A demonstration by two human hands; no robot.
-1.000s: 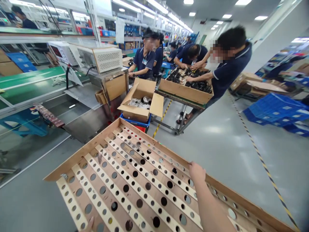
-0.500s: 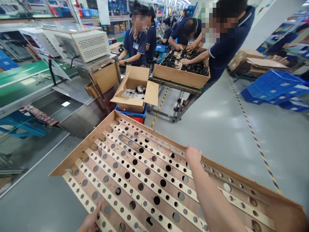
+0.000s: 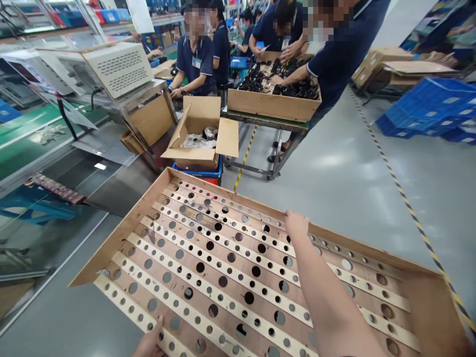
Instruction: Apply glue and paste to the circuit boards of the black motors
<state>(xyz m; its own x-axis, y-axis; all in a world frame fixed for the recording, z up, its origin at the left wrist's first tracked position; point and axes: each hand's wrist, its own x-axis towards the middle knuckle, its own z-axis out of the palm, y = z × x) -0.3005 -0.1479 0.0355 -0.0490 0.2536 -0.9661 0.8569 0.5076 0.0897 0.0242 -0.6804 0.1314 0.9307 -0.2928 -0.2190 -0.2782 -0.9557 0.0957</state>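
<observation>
A large wooden tray [image 3: 231, 267] with raised side walls fills the lower part of the view. Pale slats drilled with round holes run across its floor, and bigger holes lie between them. My right hand [image 3: 296, 227] is closed over the tray's far wall, its fingers hooked beyond the edge and partly hidden. At the near edge, my left hand [image 3: 150, 342] grips the outermost slat with the thumb on top; its other fingers are under the tray, out of sight. No loose parts lie in the tray.
An open cardboard box [image 3: 201, 159] with white wrapped items stands on a blue crate past the tray's far corner. Behind it, co-workers handle black parts in another wooden tray [image 3: 271, 105] on a cart. Blue crates [image 3: 427, 106] are stacked right; a metal bench [image 3: 145, 106] stands left.
The view has tilted down and shifted, so the box and cart sit higher and further left. More of my left hand shows at the near edge. Both hands keep hold of the tray.
</observation>
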